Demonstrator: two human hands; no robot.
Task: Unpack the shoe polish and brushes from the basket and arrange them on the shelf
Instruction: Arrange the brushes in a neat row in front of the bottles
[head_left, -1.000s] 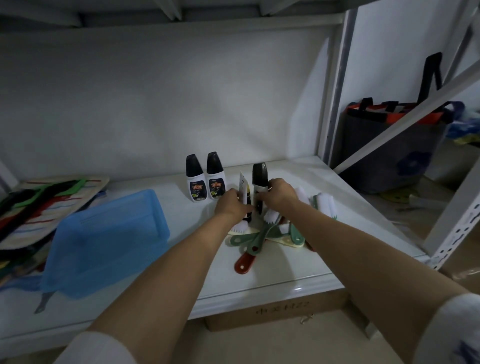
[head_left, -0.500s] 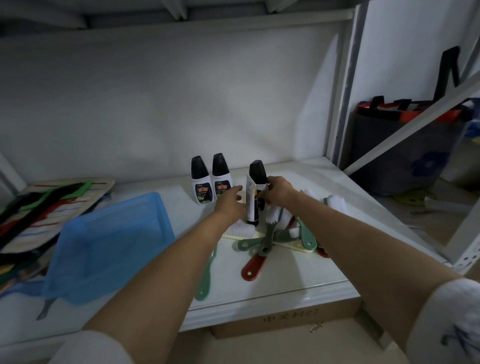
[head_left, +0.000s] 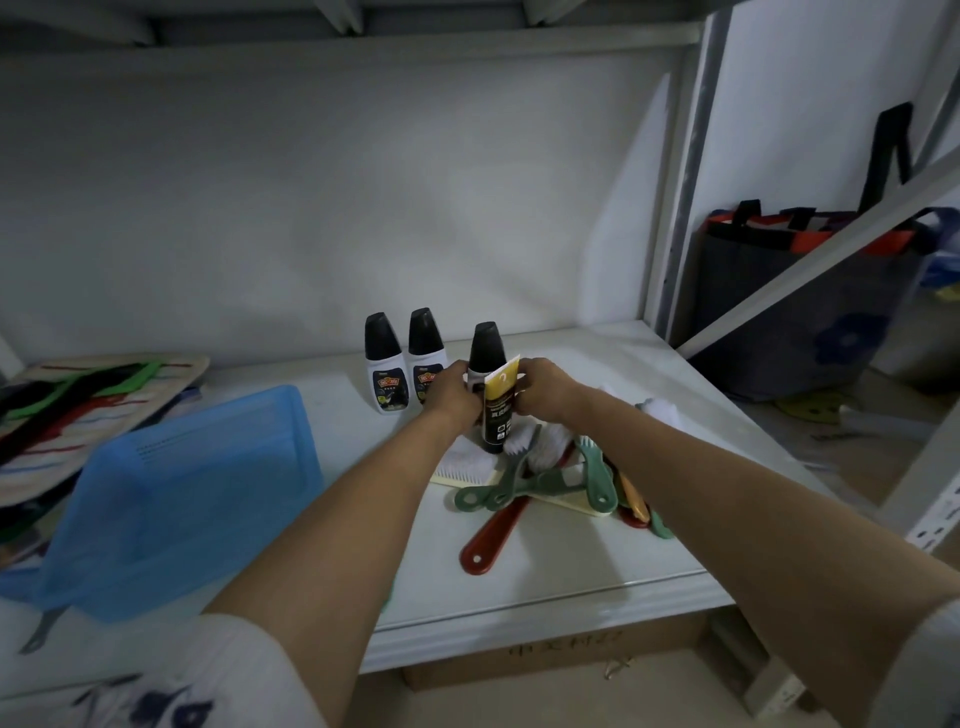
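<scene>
A storage corner, by the look of it.
Bare metal shelving (head_left: 550, 566) against a plain white wall, a tote bag (head_left: 810, 312) on the floor (cardboard box (head_left: 550, 660) tucked beneath).

The shelf (head_left: 545, 566) looks smooth and faintly glossy, the blue basket (head_left: 171, 499) translucent plastic, the brush handles (head_left: 488, 535) glossy plastic, and the bottle caps (head_left: 383, 335) matt black.

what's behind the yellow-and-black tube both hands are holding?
A black-capped polish bottle stands right behind the tube; only its cap and a sliver of body show. The left hand and right hand hide the rest.
</scene>
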